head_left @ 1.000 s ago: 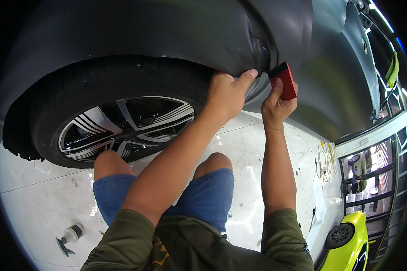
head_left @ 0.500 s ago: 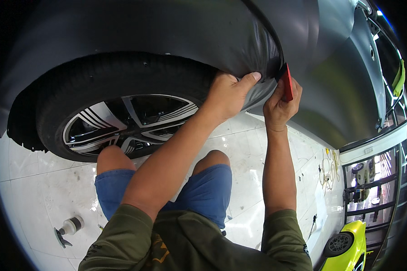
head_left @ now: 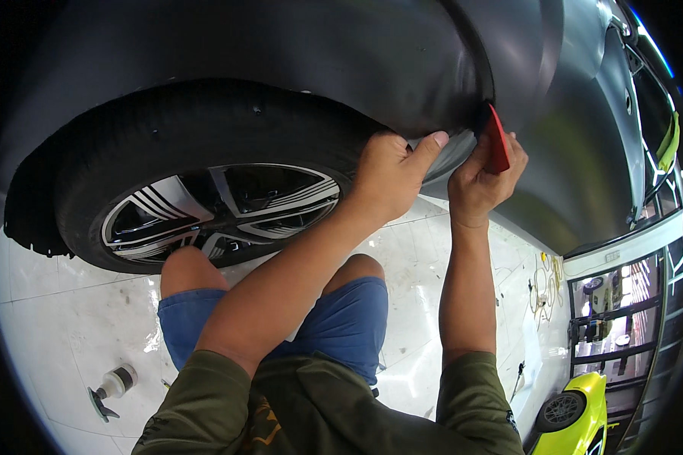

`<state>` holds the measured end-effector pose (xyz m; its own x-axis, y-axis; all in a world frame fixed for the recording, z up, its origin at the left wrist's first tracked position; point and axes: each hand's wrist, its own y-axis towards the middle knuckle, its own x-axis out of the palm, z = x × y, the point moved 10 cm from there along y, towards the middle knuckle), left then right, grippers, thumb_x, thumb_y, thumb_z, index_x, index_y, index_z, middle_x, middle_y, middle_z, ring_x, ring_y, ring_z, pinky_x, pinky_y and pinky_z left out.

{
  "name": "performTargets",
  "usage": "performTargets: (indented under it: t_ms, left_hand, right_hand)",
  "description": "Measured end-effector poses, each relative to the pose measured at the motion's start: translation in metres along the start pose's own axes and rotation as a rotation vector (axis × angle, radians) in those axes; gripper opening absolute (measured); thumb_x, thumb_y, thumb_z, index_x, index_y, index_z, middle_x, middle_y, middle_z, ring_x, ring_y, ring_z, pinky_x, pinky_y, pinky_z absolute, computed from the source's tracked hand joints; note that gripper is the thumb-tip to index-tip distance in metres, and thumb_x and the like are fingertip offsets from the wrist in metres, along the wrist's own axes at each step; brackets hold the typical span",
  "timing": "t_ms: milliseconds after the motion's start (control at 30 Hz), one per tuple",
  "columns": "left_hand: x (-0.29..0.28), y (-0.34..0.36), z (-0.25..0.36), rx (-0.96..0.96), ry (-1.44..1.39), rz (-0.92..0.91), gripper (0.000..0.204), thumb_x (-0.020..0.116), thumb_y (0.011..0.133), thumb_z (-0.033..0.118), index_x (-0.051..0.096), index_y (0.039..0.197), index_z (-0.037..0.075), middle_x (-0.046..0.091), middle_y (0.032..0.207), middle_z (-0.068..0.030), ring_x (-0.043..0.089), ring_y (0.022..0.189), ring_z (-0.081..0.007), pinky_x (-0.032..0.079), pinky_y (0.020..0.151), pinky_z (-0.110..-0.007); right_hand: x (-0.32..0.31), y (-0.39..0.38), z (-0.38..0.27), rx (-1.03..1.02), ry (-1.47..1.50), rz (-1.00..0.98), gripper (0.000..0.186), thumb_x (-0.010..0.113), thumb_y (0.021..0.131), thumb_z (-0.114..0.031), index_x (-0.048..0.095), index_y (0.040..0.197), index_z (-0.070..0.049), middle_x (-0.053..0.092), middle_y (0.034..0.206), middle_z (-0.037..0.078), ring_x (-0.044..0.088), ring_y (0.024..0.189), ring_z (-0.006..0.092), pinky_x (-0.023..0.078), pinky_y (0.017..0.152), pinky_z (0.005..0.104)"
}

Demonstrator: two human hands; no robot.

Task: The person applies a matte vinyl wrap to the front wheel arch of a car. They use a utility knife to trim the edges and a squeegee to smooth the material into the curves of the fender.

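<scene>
A dark grey car fender (head_left: 402, 68) with a matte film over it curves above the wheel. At the rear end of the wheel arch my left hand (head_left: 391, 173) is closed on the lower edge of the film (head_left: 430, 127), thumb in front and fingers hidden behind. Just right of it, my right hand (head_left: 484, 182) pinches a red squeegee (head_left: 498, 144). The squeegee stands nearly upright, its upper tip against the panel seam (head_left: 484, 72). The film looks mostly smooth near the seam.
The tyre (head_left: 83, 182) and spoked rim (head_left: 228, 205) are close beside my left forearm. A spray bottle (head_left: 119, 379) lies on the white tiled floor (head_left: 53, 326). Coiled yellow hose (head_left: 545, 292) lies right, and a yellow-green car (head_left: 577, 417) stands beyond.
The wrinkles in the film by the seam have flattened out. Both hands and the squeegee appear slightly farther right, as does the seam.
</scene>
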<state>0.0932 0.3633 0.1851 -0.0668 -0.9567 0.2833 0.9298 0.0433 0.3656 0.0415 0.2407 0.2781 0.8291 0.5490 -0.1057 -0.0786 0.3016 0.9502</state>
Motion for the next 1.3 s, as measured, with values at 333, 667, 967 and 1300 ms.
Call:
performTargets:
  t_ms: [333,667,967,1300]
  left_hand:
    - [-0.015,-0.001,0.000,-0.038,-0.007,0.070,0.046,0.064,0.093,0.034,0.058,0.065,-0.002,0.047,0.053,0.0015,0.039,0.051,-0.0071,0.033,0.048,-0.029]
    - [-0.008,-0.003,0.003,-0.013,-0.038,0.063,0.044,0.064,0.093,0.033,0.057,0.065,0.000,0.045,0.054,0.0044,0.035,0.052,-0.0064,0.032,0.048,-0.028]
    - [-0.015,0.001,-0.003,0.094,-0.056,0.099,0.040,0.063,0.094,0.030,0.060,0.071,-0.003,0.051,0.057,-0.0004,0.040,0.054,-0.0066,0.035,0.049,-0.029]
    - [-0.086,-0.044,0.086,0.324,-0.474,0.247,0.017,0.067,0.092,0.015,0.067,0.091,-0.002,0.069,0.088,-0.0067,0.065,0.086,-0.0118,0.052,0.081,-0.028]
  right_hand:
    - [-0.042,0.048,0.015,0.227,0.387,-0.026,0.021,0.069,0.083,-0.001,0.064,0.103,0.003,0.065,0.096,0.014,0.057,0.094,0.0297,0.046,0.086,0.0378]
    - [0.003,-0.026,0.031,0.175,0.082,-0.136,0.009,0.063,0.087,-0.001,0.061,0.096,0.000,0.059,0.086,0.012,0.054,0.082,0.0287,0.044,0.074,0.0389]
    - [0.008,0.086,-0.072,-0.098,0.238,-0.280,0.019,0.069,0.077,-0.002,0.064,0.095,-0.004,0.058,0.082,0.010,0.054,0.080,0.0302,0.041,0.074,0.0361]
    - [-0.008,0.033,-0.006,0.116,0.294,-0.118,0.011,0.064,0.086,0.002,0.062,0.097,0.000,0.060,0.087,0.014,0.057,0.080,0.0274,0.046,0.070,0.0339]
